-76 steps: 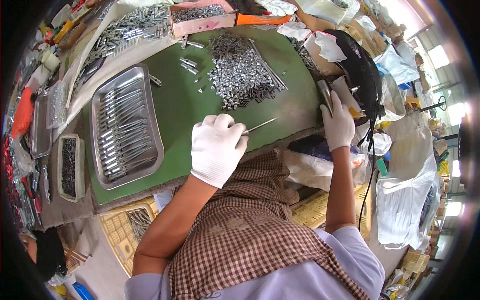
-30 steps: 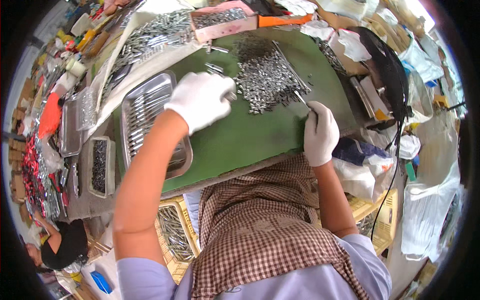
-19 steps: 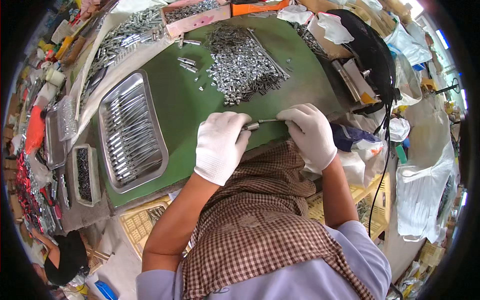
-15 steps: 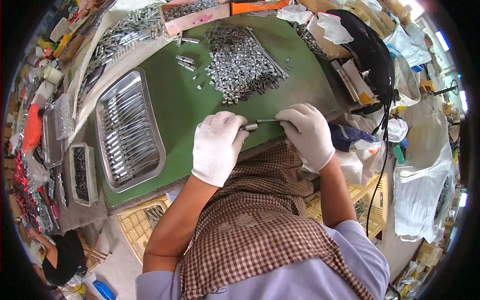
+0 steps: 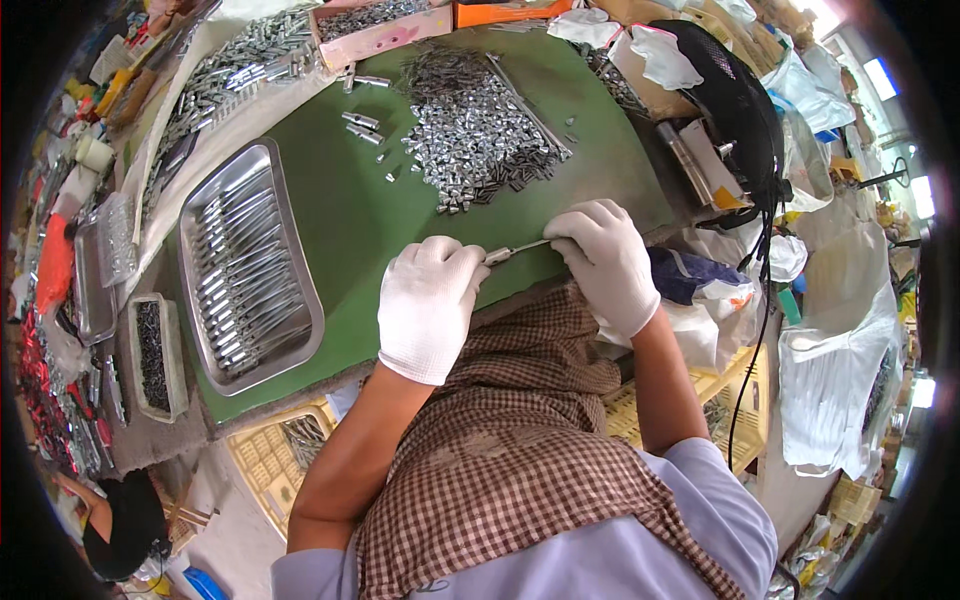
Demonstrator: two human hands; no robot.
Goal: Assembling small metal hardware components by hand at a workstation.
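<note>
White knitted gloves cover both hands, which face each other above the near part of a green mat. Between finger and thumb, my left hand pinches a short shiny metal cylinder. My right hand grips the far end of a thin metal rod, whose tip meets the cylinder in one slanting line. Whether the rod sits inside it, I cannot tell. To the left, a steel tray holds a row of similar cylinder-and-rod pieces. Beyond my hands lies a heap of small metal parts.
Left of the steel tray stands a narrow box of small dark pins. Several loose cylinders lie beside the heap. A pink box of metal parts is at the back. Right of the mat is a black mesh thing with cables.
The rod, apart from the cylinder's axis before, now lines up with it and touches its end. My hands have shifted slightly; the whole view has moved a little leftward.
</note>
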